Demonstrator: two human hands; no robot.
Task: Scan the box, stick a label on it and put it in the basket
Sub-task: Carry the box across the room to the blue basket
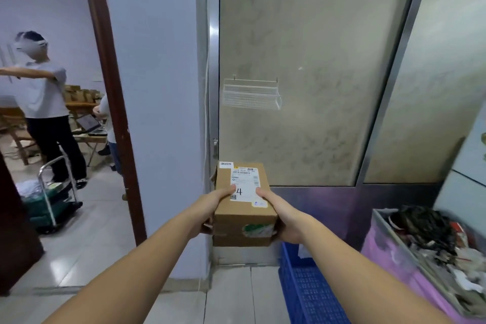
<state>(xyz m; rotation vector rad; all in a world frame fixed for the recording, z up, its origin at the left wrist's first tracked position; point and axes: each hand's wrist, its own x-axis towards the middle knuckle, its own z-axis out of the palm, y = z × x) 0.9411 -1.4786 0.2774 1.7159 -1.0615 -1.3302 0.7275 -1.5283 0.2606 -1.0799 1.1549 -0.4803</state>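
I hold a brown cardboard box (238, 212) out in front of me with both hands, in the air before a frosted glass door. On its top are a white shipping label with a handwritten 4 and a small white sticker at the far left corner. My left hand (213, 208) grips the box's left side, thumb on the label. My right hand (282, 217) grips the right side, thumb on top. A blue plastic basket (289, 289) stands on the floor below and to the right of the box.
A purple bin (389, 255) full of paper and scraps stands at the right. Left of a white wall pillar, an open doorway shows a person (44, 102) standing, a trolley (52, 200) and tables with boxes. The floor is pale tile.
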